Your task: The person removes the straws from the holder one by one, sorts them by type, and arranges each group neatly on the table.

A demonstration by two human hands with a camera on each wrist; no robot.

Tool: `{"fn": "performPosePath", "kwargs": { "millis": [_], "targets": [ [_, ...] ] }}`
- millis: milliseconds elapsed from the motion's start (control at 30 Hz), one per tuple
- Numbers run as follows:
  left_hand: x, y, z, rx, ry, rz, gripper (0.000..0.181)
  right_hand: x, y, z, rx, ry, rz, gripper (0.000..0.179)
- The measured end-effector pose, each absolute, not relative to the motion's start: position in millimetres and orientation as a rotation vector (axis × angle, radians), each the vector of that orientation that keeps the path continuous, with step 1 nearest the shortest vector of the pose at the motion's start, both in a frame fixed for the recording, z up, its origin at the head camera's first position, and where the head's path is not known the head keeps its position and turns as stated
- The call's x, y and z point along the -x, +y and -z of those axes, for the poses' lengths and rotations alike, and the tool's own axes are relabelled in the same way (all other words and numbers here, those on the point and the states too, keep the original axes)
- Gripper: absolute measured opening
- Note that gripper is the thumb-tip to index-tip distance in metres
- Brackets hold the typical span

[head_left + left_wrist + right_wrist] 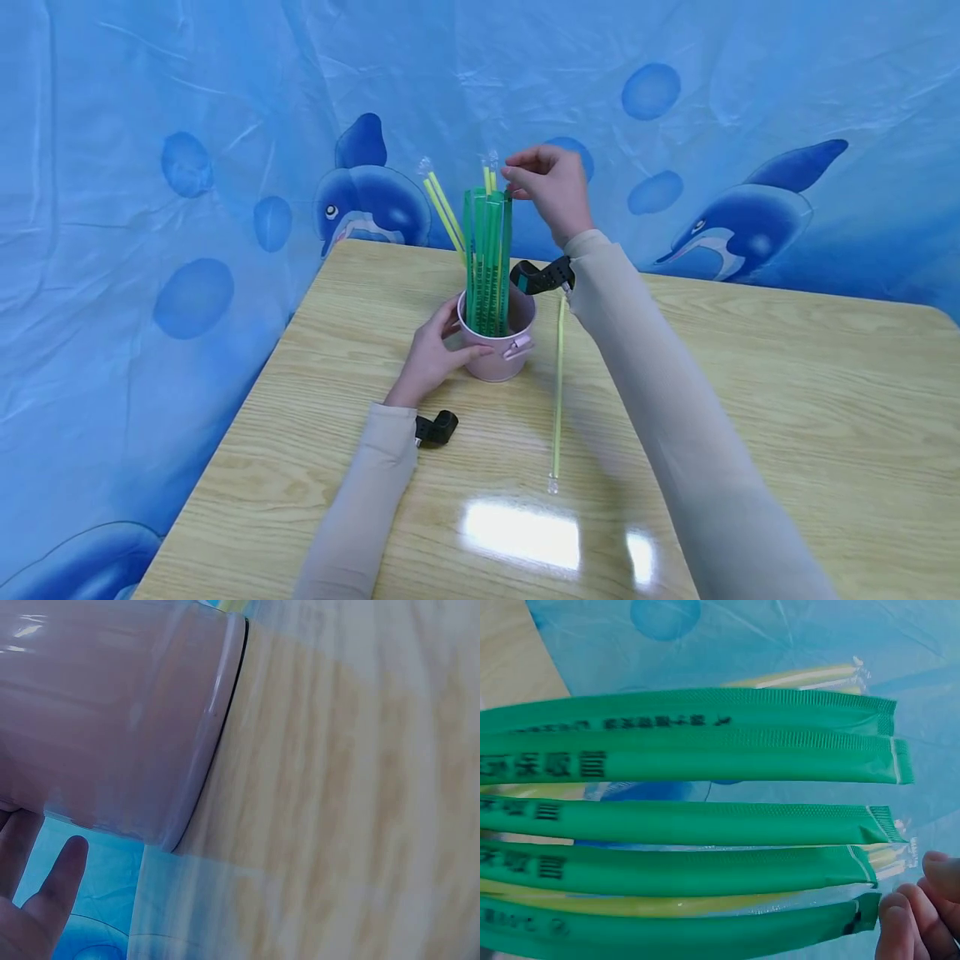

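Note:
A small pink bucket stands upright on the table, holding several straws in printed green wrappers and a few yellow straws in clear wrappers. My left hand grips the bucket's left side, thumb across the front and fingers round the back. Raised over the bucket, my right hand has its fingers loosely bent at the tops of the green-wrapped straws. In the right wrist view, its fingertips are right at the sealed end of the lowest green-wrapped straw, with no straw visible between them.
One clear-wrapped yellow straw lies on the wooden table, right of the bucket. A blue sheet printed with dolphins hangs behind the table and along its left edge. Light reflects off the near tabletop.

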State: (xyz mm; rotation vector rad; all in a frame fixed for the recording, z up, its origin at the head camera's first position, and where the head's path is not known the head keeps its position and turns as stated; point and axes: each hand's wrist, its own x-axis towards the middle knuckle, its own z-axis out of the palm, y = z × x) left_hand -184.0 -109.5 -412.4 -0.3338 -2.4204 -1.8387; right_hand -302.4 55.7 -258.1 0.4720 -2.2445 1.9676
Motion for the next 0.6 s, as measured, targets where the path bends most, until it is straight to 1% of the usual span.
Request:
{"fn": "performPosePath", "kwargs": {
  "millis": [233,600],
  "targets": [
    [182,-108,412,0.327,-2.436,1.816,0.081,311,49,258,-0.492,-2.354,-1.902,0.018],
    [183,-109,411,0.326,-2.432,1.836,0.082,312,46,267,-0.516,-2.363,-2.003,0.014]
  ]
}}
